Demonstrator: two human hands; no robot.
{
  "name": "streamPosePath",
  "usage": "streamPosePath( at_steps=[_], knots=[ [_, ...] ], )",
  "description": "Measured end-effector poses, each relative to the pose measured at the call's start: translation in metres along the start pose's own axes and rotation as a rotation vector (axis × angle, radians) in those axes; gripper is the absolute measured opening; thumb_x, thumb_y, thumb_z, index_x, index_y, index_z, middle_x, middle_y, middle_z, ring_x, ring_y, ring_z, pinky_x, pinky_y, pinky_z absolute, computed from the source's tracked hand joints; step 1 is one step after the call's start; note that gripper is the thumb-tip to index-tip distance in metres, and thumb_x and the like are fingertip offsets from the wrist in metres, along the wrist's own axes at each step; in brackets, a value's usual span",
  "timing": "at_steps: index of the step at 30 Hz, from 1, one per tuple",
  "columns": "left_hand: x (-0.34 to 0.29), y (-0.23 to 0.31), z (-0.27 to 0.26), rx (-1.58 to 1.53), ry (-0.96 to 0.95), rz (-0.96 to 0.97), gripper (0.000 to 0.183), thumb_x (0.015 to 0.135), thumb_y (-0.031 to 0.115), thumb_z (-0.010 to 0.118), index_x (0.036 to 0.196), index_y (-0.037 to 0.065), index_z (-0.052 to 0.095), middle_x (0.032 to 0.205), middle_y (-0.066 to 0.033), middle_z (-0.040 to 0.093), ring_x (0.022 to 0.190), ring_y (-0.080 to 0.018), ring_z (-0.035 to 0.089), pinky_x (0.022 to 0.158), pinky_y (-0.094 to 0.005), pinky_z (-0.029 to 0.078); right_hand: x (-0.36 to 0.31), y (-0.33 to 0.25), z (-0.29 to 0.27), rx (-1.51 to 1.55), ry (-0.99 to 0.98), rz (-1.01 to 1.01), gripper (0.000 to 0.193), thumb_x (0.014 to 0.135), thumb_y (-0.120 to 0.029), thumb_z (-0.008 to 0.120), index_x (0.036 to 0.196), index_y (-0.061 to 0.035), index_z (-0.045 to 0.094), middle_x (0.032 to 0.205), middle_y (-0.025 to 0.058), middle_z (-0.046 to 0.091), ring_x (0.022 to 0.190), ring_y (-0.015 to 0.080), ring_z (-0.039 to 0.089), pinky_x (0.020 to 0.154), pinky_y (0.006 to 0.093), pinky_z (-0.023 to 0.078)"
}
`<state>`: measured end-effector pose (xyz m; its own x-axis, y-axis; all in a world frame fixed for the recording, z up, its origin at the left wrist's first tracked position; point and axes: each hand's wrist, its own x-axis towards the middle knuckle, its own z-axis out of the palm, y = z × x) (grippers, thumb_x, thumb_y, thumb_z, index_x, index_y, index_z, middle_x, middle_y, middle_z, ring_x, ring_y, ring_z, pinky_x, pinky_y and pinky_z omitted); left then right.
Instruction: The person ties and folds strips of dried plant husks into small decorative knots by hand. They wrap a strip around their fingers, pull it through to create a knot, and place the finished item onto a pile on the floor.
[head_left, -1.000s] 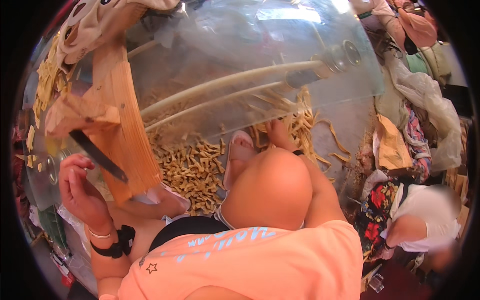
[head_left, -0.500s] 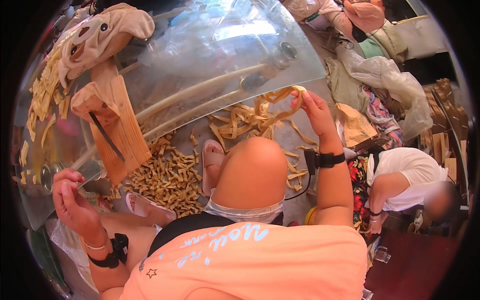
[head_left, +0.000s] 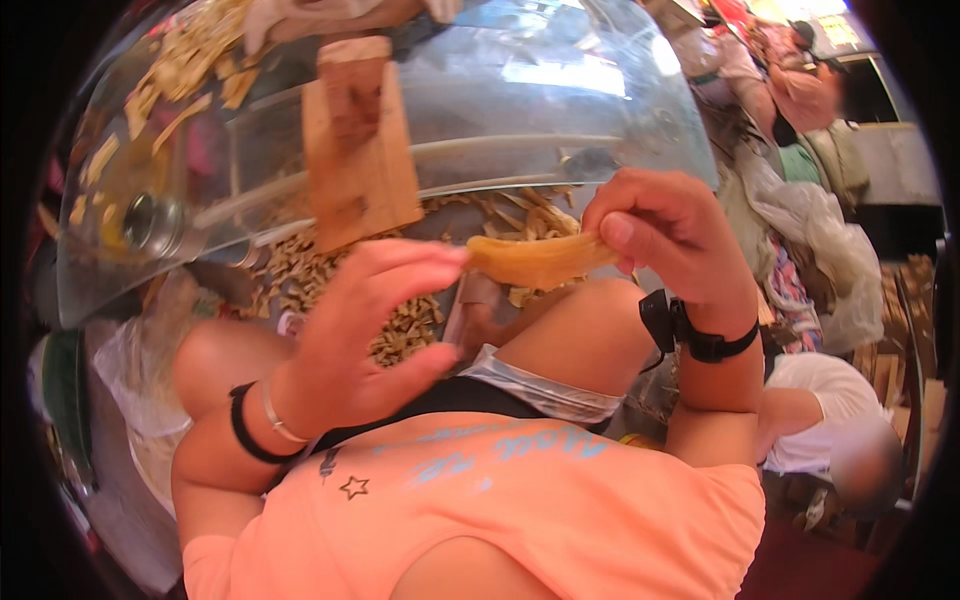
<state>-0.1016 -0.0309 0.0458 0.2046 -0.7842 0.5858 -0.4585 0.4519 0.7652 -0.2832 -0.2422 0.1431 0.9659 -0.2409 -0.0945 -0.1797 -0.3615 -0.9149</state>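
Observation:
A yellow-orange fruit strip [head_left: 535, 260] is held up in front of me between both hands. My right hand [head_left: 665, 228] grips its right end with fingers curled. My left hand [head_left: 365, 330] pinches the left end with thumb and fingertips, the other fingers spread. Below the hands lie my bare knees and a heap of small cut yellow pieces [head_left: 390, 320] on the ground. A wooden cutting board [head_left: 360, 160] stands upright behind the hands, against a large metal basin [head_left: 560, 120].
More yellow strips [head_left: 190, 60] lie at the upper left. Another person in a white top [head_left: 830, 430] sits at the lower right, and another person [head_left: 790, 80] farther back. Cloth and bags [head_left: 830, 250] pile up on the right.
My right hand lifted a strip from the pile and brought it toward me. My left hand rose from the lower left and took hold of the strip's other end.

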Motion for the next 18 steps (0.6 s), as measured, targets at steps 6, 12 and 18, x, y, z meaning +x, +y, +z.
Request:
streamPosePath(
  at_steps=[6,12,18],
  knots=[
    [-0.026,-0.010,-0.001,-0.613,-0.303,-0.571,0.034,0.090,0.011,0.068,0.121,0.001,0.056,0.095,-0.0077,0.065,0.084,-0.0139,0.063,0.076,-0.0294,0.052,0.003,0.002,0.010,0.032,0.162,-0.032,0.018,0.101,-0.016,0.054,0.096,-0.0010,0.063,0.076,-0.0039,0.053,0.065,0.0021,0.047,0.056,0.0182,0.037],
    [-0.025,-0.008,-0.035,-0.788,-0.414,-0.889,0.022,0.101,0.017,0.052,0.115,0.001,0.058,0.066,0.0030,0.051,0.054,-0.0036,0.046,0.049,-0.0199,0.039,-0.035,0.050,-0.039,-0.560,0.482,0.097,0.028,0.097,-0.019,0.061,0.076,-0.0030,0.053,0.068,-0.0051,0.039,0.062,0.0046,0.032,0.055,0.0227,0.028],
    [-0.022,-0.016,-0.085,-0.369,-0.482,-0.749,0.020,0.099,0.016,0.057,0.100,-0.003,0.063,0.067,0.0009,0.056,0.053,-0.0042,0.047,0.047,-0.0207,0.037,-0.072,0.085,-0.064,-0.755,0.567,0.293,0.038,0.094,-0.022,0.066,0.067,-0.0012,0.048,0.058,-0.0038,0.036,0.057,0.0059,0.031,0.050,0.0258,0.025]
  ],
)
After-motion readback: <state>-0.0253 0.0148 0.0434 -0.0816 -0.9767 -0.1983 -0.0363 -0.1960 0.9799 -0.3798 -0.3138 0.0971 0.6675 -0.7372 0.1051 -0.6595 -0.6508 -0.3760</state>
